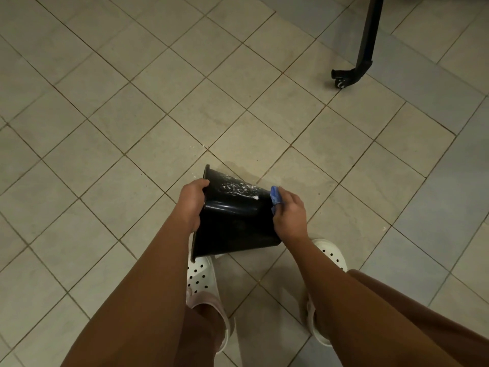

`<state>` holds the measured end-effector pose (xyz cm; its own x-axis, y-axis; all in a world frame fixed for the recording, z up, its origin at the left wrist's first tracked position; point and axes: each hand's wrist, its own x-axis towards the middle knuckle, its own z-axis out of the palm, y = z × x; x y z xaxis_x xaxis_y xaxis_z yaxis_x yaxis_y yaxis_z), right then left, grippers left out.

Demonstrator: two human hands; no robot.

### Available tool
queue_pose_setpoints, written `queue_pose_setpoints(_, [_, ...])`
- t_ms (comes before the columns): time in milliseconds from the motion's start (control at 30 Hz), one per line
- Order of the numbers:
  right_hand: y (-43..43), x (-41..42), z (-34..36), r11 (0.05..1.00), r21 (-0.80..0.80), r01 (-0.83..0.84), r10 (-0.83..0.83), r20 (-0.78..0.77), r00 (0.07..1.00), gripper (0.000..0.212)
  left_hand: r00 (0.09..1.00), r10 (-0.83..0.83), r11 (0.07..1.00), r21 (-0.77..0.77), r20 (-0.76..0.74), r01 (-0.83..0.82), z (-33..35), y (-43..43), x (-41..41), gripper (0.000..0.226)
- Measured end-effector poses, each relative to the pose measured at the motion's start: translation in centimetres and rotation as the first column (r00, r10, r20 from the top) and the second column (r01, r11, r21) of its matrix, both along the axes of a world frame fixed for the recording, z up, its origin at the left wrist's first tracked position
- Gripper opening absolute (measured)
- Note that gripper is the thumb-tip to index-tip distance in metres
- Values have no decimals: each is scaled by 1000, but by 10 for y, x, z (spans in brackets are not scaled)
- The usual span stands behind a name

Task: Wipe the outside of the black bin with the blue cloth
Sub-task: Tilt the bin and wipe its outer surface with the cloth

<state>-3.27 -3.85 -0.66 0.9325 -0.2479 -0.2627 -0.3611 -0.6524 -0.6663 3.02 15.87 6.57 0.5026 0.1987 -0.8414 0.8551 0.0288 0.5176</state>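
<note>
Head view: tilted black plastic bin point(235, 223), white residue point(238, 189) unwiped.
Left hand point(191, 205): grips rim.
Right hand point(289, 215): presses crumpled blue cloth point(275, 196) to base.

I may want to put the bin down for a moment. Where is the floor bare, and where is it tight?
Bare tiled floor lies ahead of the black bin and out to the left. The black wheeled leg takes the far right. It is tight below the bin, around the white clogs.
</note>
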Motion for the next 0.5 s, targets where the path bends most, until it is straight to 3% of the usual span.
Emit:
queue_pose_setpoints(100, [1,-12,-3,998,51,-22,19,63,998,47,999,-46,997,64,-16,46,0,-2,7,59])
queue_pose_setpoints(300, [6,-36,-9,995,23,101,-101,-10,995,36,994,-92,976,205,56,78,-3,-4,12,37])
queue_pose_setpoints(367, [19,-52,-7,993,39,109,-110,34,993,38,988,-113,964,252,105,84,-6,-2,8,34])
queue_pose_setpoints(500, [36,-66,-15,998,-54,-29,36,150,988,51,967,-195,941,310,166,137,-11,7,-1,36])
